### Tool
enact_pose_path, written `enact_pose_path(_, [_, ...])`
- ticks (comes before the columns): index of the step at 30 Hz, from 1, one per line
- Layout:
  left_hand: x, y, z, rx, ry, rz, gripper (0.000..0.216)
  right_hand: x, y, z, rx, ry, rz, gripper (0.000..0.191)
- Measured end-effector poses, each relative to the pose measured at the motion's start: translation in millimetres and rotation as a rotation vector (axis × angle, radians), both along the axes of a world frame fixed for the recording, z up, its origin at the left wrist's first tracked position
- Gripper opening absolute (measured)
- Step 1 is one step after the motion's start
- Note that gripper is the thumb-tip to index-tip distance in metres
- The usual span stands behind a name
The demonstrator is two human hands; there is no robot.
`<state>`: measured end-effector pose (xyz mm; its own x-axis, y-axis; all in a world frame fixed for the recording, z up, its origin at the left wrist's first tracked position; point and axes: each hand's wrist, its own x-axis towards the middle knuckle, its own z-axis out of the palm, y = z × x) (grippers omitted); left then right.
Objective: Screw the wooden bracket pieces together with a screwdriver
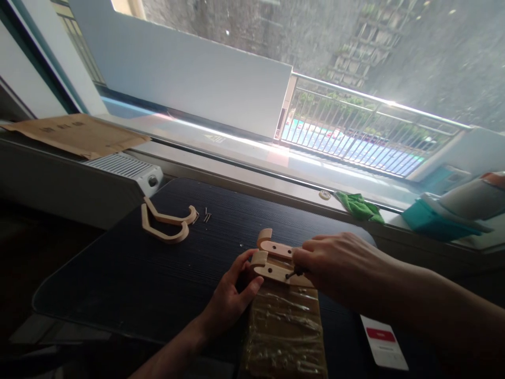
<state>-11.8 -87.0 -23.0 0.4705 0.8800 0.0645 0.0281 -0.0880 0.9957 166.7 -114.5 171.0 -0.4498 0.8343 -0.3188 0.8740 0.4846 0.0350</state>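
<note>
Two pale wooden hooks lie side by side across the end of a tape-wrapped brown block [284, 337]. My left hand [231, 292] is closed around the curved end of the near hook [278, 272], thumb on the near side. The far hook [276, 248] lies just beyond it, with two dark holes showing. My right hand [335, 263] is closed above the hooks, pinching a thin dark metal shaft [294, 273]. Its tip meets the near hook at a hole. Most of the shaft is hidden in my fingers, so I cannot tell its kind.
Two more wooden hooks [165, 237] lie on the dark table [118, 284], beside several loose screws [207, 216]. A phone [383, 342] is under my right forearm. The windowsill holds a tape roll [324, 195], a green cloth [360, 206] and a teal container [430, 218].
</note>
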Motion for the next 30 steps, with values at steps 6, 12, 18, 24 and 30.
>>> enact_pose_path(6, [1, 1, 9.5, -0.049, 0.003, -0.013, 0.035, -3, 7, 0.5, -0.024, -0.019, 0.089, 0.012])
enact_pose_path(12, [0, 2, 16.9, -0.044, 0.011, -0.018, 0.031, 3, 3, -12.4, 0.028, 0.032, -0.128, 0.012])
enact_pose_path(18, [-1, 1, 8.9, -0.025, 0.015, -0.006, 0.034, 5, -1, -11.1, 0.049, -0.045, -0.273, 0.017])
enact_pose_path(24, [-1, 2, 9.1, -0.045, 0.005, -0.053, 0.036, -1, 2, 0.6, 0.02, -0.134, -0.01, 0.011])
enact_pose_path(30, [0, 2, 15.0, -0.055, 0.025, -0.029, 0.031, -4, 4, -7.4, 0.017, -0.173, 0.248, 0.015])
